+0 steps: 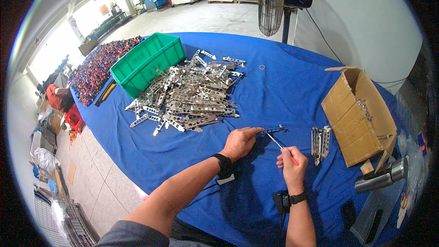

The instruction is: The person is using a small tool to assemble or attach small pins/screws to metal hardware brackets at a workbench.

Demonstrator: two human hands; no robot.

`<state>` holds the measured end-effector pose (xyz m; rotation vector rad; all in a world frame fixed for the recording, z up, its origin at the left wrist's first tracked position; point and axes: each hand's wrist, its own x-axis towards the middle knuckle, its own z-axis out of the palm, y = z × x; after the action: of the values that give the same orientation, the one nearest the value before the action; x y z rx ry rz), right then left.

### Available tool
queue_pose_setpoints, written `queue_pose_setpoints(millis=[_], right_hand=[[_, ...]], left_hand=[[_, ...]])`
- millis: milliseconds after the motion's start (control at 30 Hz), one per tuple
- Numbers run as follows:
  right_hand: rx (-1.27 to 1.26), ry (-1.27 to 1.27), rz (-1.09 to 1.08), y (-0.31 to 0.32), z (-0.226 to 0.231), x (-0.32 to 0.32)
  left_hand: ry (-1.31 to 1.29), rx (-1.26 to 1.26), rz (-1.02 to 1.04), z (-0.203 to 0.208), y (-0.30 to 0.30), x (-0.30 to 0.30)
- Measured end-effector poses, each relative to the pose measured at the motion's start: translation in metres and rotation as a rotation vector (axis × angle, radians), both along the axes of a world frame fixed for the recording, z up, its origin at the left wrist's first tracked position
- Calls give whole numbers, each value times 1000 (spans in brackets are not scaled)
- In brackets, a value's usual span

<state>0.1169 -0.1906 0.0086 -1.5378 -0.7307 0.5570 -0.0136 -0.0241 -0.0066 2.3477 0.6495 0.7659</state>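
My left hand (239, 143) is closed on one end of a perforated metal strip (276, 129) that lies on the blue cloth. In my right hand (293, 168) is a thin tool with a metal shaft and a red handle (294, 160), perhaps a screwdriver or file. The tip of its shaft meets the strip near the left fingertips. To the right of my right hand lies a small group of similar metal strips (321, 144), set side by side. A large loose pile of such strips (196, 93) lies beyond my left hand.
A green crate (167, 59) stands behind the pile, beside a heap of small multicoloured pieces (100, 68). On the right are an open cardboard box (345, 121) and a steel tumbler (382, 176). A fan (271, 4) stands past the table's far edge.
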Motion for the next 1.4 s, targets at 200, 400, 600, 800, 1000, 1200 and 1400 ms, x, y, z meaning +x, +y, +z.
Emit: queue_pose_setpoints(millis=[200,400,600,800,1000,1200,1400], right_hand=[[25,-35,-3,0,-2,0],[-16,-97,19,-2,-1,1],[65,-21,15,0,0,-3],[37,-34,31,0,-1,-3],[30,-55,-19,-1,-2,1],[45,-88,32,-1,-2,0],[0,-131,31,-3,-3,2]], left_hand=[[-16,4,-3,-3,2,0],[14,10,0,0,1,1],[14,9,-2,-1,1,0],[3,8,-5,-2,2,-1],[5,-14,-11,1,1,0],[4,-7,-6,0,1,-1],[4,13,-9,-3,2,0]])
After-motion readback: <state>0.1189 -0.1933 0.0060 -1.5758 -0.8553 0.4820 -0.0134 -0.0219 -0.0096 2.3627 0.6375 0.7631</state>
